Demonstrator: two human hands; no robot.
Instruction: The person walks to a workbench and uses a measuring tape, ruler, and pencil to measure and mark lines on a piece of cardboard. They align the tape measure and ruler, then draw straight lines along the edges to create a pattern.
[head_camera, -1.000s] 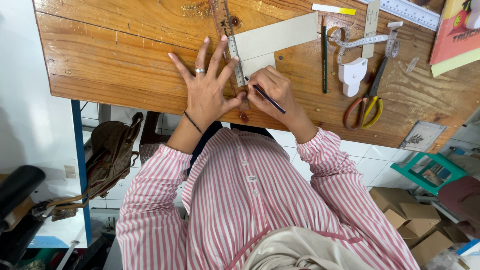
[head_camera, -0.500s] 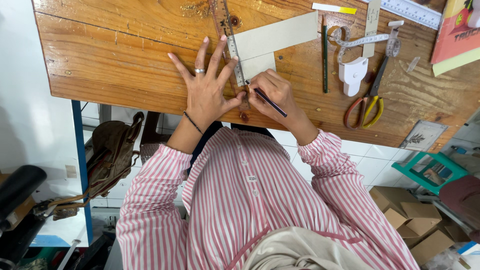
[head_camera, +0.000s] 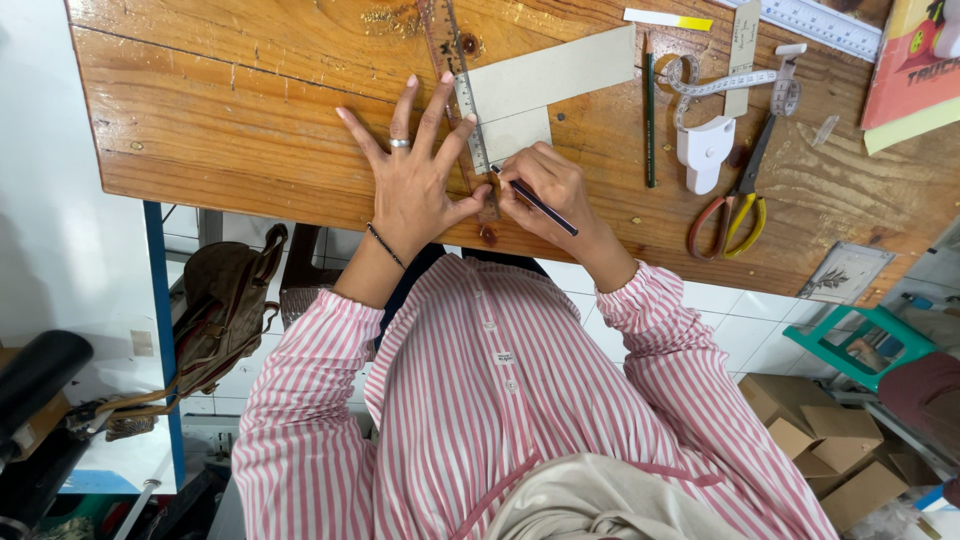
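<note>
My left hand (head_camera: 420, 172) lies flat with fingers spread on a long ruler (head_camera: 462, 95) that runs away from me across the wooden table (head_camera: 230, 110). It wears a ring and a thin bracelet. My right hand (head_camera: 548, 192) grips a dark pencil (head_camera: 535, 200), its tip against the ruler's right edge on a grey sheet of card (head_camera: 545, 85). The near end of the ruler is hidden under both hands.
To the right lie a green pencil (head_camera: 648, 110), a white tape measure (head_camera: 708, 145) with its tape pulled out, orange-handled scissors (head_camera: 730, 205), a clear ruler (head_camera: 815, 22) and a book (head_camera: 910, 60). A brown bag (head_camera: 225, 310) hangs at the left; cardboard boxes (head_camera: 830, 450) sit on the floor.
</note>
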